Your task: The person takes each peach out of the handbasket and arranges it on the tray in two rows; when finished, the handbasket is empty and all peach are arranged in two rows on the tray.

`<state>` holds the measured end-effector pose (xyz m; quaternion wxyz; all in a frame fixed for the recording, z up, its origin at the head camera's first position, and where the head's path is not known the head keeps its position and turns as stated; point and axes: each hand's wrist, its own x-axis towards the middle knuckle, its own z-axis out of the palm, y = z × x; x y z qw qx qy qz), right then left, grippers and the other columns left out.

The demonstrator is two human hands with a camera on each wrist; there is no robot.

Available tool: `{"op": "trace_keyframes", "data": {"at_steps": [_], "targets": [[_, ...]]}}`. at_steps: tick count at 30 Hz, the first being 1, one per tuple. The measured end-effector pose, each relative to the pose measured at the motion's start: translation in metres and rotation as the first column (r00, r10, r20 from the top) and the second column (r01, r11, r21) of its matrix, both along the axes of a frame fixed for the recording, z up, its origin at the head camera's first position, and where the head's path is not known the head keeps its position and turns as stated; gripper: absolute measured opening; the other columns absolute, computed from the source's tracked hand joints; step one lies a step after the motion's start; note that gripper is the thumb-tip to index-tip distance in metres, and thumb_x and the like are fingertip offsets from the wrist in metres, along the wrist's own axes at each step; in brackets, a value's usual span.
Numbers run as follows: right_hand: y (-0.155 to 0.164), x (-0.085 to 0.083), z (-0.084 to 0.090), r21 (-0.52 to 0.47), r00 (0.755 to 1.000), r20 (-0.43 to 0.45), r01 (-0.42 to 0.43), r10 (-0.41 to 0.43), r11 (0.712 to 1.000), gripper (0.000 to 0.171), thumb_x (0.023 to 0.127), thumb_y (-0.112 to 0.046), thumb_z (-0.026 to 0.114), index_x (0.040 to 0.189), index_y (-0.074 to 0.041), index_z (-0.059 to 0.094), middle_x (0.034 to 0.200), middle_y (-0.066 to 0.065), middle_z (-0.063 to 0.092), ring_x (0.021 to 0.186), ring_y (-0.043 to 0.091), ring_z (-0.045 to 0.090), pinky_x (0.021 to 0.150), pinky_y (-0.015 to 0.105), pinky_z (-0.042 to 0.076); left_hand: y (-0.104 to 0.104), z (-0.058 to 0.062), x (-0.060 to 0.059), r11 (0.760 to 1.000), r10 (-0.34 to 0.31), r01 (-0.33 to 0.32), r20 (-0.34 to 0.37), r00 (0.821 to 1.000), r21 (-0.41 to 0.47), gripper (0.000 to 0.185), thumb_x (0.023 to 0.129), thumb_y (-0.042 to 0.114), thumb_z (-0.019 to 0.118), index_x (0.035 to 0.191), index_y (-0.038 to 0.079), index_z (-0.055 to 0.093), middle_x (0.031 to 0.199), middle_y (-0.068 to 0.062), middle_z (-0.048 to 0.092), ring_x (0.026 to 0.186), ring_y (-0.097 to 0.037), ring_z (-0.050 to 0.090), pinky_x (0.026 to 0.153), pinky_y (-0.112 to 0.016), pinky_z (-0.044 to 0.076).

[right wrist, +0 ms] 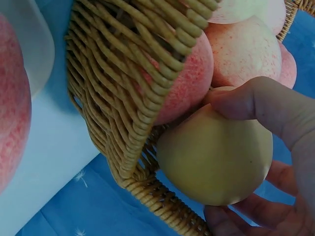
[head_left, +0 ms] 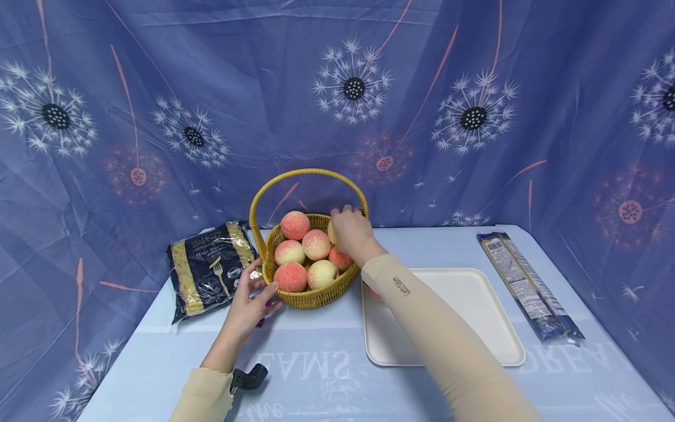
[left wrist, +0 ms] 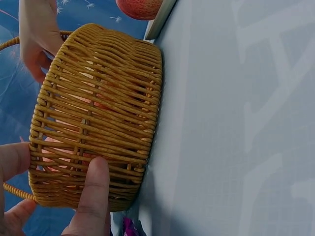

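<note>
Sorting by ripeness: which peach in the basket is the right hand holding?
The pale yellow peach at the basket's back rim, gripped by the right hand; the others show pink.

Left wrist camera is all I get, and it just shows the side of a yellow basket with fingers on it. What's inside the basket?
Observer: Peaches, pink and cream, heaped up in the basket.
Operator: Whose hand is peeking in at the top?
Observer: That's the right hand. The right wrist view shows its grip curled round a pale yellow peach at the basket's rim.
Operator: Is there anything next to the basket?
Observer: A dark bag of pasta lies just to its left.
</note>
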<state>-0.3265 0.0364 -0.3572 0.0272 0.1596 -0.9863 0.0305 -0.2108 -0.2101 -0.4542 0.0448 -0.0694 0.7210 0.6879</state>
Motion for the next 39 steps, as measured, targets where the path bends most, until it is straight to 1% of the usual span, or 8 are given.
{"op": "trace_keyframes", "data": {"at_steps": [4,10,15,22,27,31,35,39], "targets": [[0.002,0.000,0.003,-0.006,1.000,-0.002,-0.014,0.014,1.000,0.080,0.085,-0.028,0.094,0.152,-0.007,0.055,0.140,0.025,0.060,0.128,0.047,0.061,0.096,0.056,0.067,0.001,0.000,0.000,1.000,0.005,-0.005,0.003,1.000,-0.008,0.075,0.111,0.012,0.058,0.170,0.036,0.019,0.143,-0.019,0.039,0.109,-0.024,0.068,0.098,-0.042,0.068],[0.006,0.007,0.010,-0.039,0.999,-0.020,-0.048,0.047,0.998,0.081,0.085,-0.033,0.093,0.152,-0.009,0.054,0.137,0.023,0.062,0.122,0.044,0.065,0.093,0.054,0.068,0.001,0.000,0.000,1.000,0.003,-0.003,0.000,1.000,0.007,0.075,0.111,0.011,0.058,0.171,0.036,0.018,0.146,-0.020,0.039,0.110,-0.024,0.067,0.099,-0.043,0.068],[0.008,0.013,0.016,-0.077,0.998,-0.009,-0.066,0.065,0.995,0.084,0.085,-0.035,0.093,0.154,-0.011,0.052,0.138,0.021,0.062,0.121,0.042,0.063,0.091,0.052,0.067,0.001,-0.001,-0.001,1.000,0.002,-0.002,-0.001,1.000,0.011,0.075,0.112,0.011,0.057,0.171,0.035,0.018,0.145,-0.019,0.038,0.109,-0.023,0.066,0.099,-0.043,0.068],[0.013,0.021,0.021,-0.174,0.997,0.012,-0.077,0.080,0.982,0.084,0.084,-0.034,0.092,0.155,-0.012,0.052,0.135,0.018,0.062,0.119,0.038,0.063,0.093,0.050,0.065,0.001,-0.002,0.000,1.000,0.000,0.000,-0.002,1.000,0.002,0.075,0.112,0.012,0.057,0.171,0.036,0.017,0.144,-0.020,0.040,0.109,-0.022,0.066,0.098,-0.042,0.068],[0.019,0.029,0.025,-0.283,0.993,0.045,-0.092,0.109,0.955,0.086,0.083,-0.031,0.092,0.157,-0.014,0.052,0.137,0.016,0.063,0.117,0.033,0.066,0.093,0.049,0.065,0.000,-0.001,0.001,1.000,-0.001,0.001,-0.003,1.000,0.001,0.075,0.112,0.011,0.057,0.171,0.036,0.017,0.145,-0.020,0.040,0.109,-0.022,0.067,0.098,-0.042,0.068],[0.026,0.035,0.027,-0.358,0.989,0.064,-0.103,0.134,0.928,0.083,0.082,-0.029,0.089,0.156,-0.016,0.053,0.136,0.015,0.064,0.112,0.031,0.067,0.090,0.049,0.065,0.000,-0.002,0.001,1.000,-0.002,0.002,-0.003,1.000,0.000,0.075,0.112,0.012,0.057,0.171,0.037,0.017,0.144,-0.020,0.040,0.108,-0.021,0.066,0.099,-0.042,0.068],[0.035,0.042,0.029,-0.434,0.984,0.077,-0.111,0.160,0.894,0.082,0.082,-0.029,0.088,0.155,-0.015,0.054,0.135,0.014,0.065,0.109,0.030,0.066,0.087,0.047,0.064,0.000,-0.002,0.001,1.000,-0.003,0.003,-0.005,1.000,0.001,0.075,0.112,0.012,0.057,0.171,0.037,0.017,0.144,-0.020,0.040,0.108,-0.022,0.067,0.099,-0.043,0.068],[0.045,0.049,0.031,-0.506,0.980,0.091,-0.109,0.178,0.856,0.081,0.083,-0.031,0.089,0.154,-0.015,0.055,0.133,0.011,0.067,0.113,0.030,0.063,0.086,0.045,0.064,0.001,-0.002,0.001,1.000,-0.001,0.001,-0.006,1.000,0.002,0.076,0.112,0.012,0.057,0.171,0.036,0.017,0.144,-0.020,0.039,0.108,-0.023,0.066,0.099,-0.044,0.068]]}}
